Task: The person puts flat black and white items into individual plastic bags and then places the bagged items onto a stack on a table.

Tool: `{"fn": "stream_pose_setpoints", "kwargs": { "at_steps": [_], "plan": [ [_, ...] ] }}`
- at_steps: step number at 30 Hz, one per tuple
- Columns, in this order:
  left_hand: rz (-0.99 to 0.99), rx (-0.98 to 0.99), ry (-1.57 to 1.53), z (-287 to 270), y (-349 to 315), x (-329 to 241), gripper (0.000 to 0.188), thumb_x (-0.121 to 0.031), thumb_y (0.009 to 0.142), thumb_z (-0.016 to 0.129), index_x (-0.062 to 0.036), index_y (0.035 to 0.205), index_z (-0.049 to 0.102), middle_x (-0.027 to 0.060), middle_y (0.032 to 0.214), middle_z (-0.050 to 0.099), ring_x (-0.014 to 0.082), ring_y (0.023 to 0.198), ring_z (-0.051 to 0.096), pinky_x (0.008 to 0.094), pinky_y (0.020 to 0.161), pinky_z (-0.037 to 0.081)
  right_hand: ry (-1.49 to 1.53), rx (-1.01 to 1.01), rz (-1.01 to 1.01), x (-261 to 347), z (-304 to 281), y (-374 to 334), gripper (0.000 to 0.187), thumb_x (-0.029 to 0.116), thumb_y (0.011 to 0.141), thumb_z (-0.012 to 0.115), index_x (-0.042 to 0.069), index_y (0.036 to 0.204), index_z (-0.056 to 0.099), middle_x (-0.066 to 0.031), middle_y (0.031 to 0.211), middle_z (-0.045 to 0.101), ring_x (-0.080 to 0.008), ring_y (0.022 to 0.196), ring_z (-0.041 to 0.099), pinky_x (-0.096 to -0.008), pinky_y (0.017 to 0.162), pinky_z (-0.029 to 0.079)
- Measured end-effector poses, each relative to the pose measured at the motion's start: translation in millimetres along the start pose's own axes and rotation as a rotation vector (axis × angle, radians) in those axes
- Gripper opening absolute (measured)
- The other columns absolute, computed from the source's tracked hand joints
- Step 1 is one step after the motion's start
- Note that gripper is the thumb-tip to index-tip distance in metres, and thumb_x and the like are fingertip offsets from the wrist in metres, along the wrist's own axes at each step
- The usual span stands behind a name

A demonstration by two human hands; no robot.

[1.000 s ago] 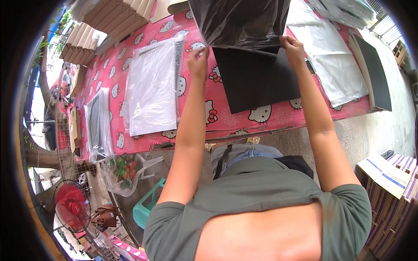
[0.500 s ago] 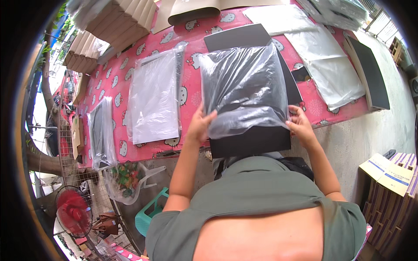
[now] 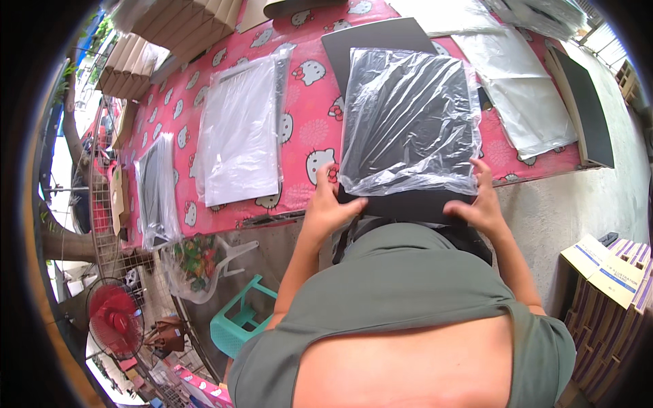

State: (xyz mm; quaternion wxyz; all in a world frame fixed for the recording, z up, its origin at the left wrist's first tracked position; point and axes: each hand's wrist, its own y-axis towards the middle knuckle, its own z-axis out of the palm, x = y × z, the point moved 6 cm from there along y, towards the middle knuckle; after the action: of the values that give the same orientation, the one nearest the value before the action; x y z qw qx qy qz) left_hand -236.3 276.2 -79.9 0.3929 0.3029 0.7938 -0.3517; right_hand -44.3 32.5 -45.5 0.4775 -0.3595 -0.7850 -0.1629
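A black board (image 3: 408,206) lies before me at the near table edge, with its near strip bare. Over the rest of it is a clear plastic sleeve (image 3: 411,122), wrinkled and shiny. My left hand (image 3: 333,209) grips the board's near left corner, thumb on top and fingers along the side. At the near right corner my right hand (image 3: 480,204) holds the board the same way, its fingertips beside the sleeve's edge. The undersides of both grips are hidden. Behind the sleeve another black board (image 3: 374,42) lies on the pink patterned tablecloth (image 3: 306,136).
White plastic-covered sheets (image 3: 239,132) and a sleeved dark stack (image 3: 158,190) lie to the left. Clear sleeves (image 3: 524,102) and a thick black-topped stack (image 3: 583,109) are on the right. Folded brown cardboard (image 3: 180,30) stands far left. A green stool (image 3: 238,319) is below the table.
The sleeve has shifted right and now lies flatter, with its near edge closer to me. Both hands have moved from the sleeve's sides to the black board's near corners.
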Motion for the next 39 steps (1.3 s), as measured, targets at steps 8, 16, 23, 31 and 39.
{"fn": "stream_pose_setpoints", "kwargs": {
  "at_steps": [8, 16, 23, 31, 39],
  "plan": [
    [0.082, -0.435, 0.457, -22, 37, -21, 0.021, -0.02, 0.079, 0.054, -0.002, 0.089, 0.05, 0.0181, 0.065, 0.056, 0.0313, 0.064, 0.058, 0.0372, 0.056, 0.043, 0.053, -0.105, -0.003, 3, -16, 4, 0.041, -0.01, 0.072, 0.038, 0.007, 0.107, 0.051, -0.0022, 0.065, 0.056, -0.0042, 0.054, 0.05, -0.0199, 0.048, 0.038],
    [0.225, -0.559, 0.068, -36, -54, -5, 0.033, -0.002, 0.085, 0.038, -0.0037, 0.118, 0.041, 0.015, 0.082, 0.059, 0.0189, 0.074, 0.061, 0.0287, 0.062, 0.044, -0.107, 0.023, -0.192, 32, -2, -55, 0.043, -0.011, 0.072, 0.045, 0.006, 0.111, 0.054, -0.0096, 0.074, 0.058, -0.0131, 0.056, 0.054, -0.0248, 0.052, 0.044],
    [0.553, -1.002, -0.417, -52, -59, -15, 0.019, 0.009, 0.077, 0.036, -0.0013, 0.079, 0.052, 0.0163, 0.108, 0.055, 0.0203, 0.106, 0.049, 0.0343, 0.092, 0.036, -0.111, 0.087, -0.355, 60, 33, -28, 0.035, 0.007, 0.071, 0.066, 0.001, 0.104, 0.056, -0.0122, 0.082, 0.059, -0.0209, 0.064, 0.058, -0.0273, 0.059, 0.048],
    [0.731, -1.7, -0.109, -243, -42, 18, 0.015, 0.005, 0.068, 0.035, 0.0043, 0.069, 0.05, 0.0168, 0.09, 0.061, 0.0263, 0.084, 0.056, 0.036, 0.08, 0.042, 0.081, 0.049, -0.89, 146, 163, 73, 0.017, 0.011, 0.074, 0.063, 0.002, 0.088, 0.06, -0.0129, 0.071, 0.057, -0.0286, 0.061, 0.056, -0.0349, 0.055, 0.046],
    [0.202, -1.285, 0.37, -350, 6, 118, 0.017, 0.003, 0.067, 0.037, -0.0014, 0.066, 0.054, 0.0136, 0.079, 0.06, 0.0281, 0.074, 0.057, 0.0345, 0.07, 0.043, -0.099, 0.21, -0.948, 172, 312, 128, 0.012, 0.013, 0.076, 0.052, 0.003, 0.068, 0.052, -0.0134, 0.066, 0.055, -0.0312, 0.061, 0.057, -0.0401, 0.054, 0.046]
  ]
}}
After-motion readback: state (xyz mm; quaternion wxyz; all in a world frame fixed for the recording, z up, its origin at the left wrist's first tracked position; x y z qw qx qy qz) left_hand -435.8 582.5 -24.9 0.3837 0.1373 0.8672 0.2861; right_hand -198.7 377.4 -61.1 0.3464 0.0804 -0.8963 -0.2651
